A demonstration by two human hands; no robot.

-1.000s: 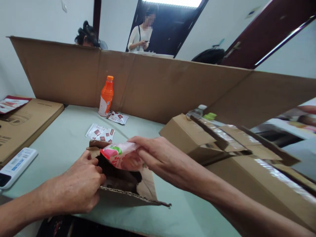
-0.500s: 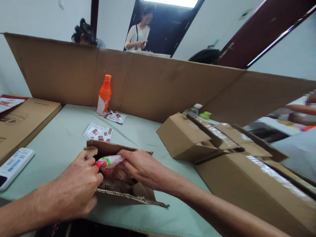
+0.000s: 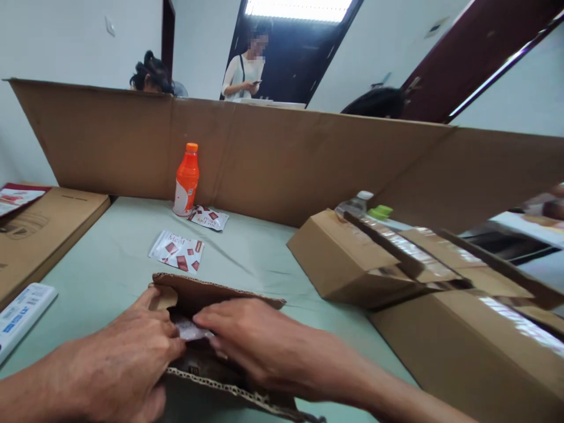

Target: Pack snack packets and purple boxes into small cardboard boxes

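An opened cardboard box stands at the table's near edge, its top facing me. My left hand has its fingers curled over the box's left side, beside a small inner flap. My right hand reaches into the opening. Its fingers are bent round the right end of a whitish plastic packet, most of which is hidden by both hands and the box walls. Just behind the box lies a white sachet with dark red squares. Shadow hides most of the box's inside.
An orange drink bottle and a second sachet stand by the cardboard screen. Taped boxes are at right, with a clear bottle behind. A flat carton and a white device are left. People are beyond the screen.
The packet has gone lower into the box, and its pink and green end no longer shows. My right hand has followed it down. The view has tilted up slightly.
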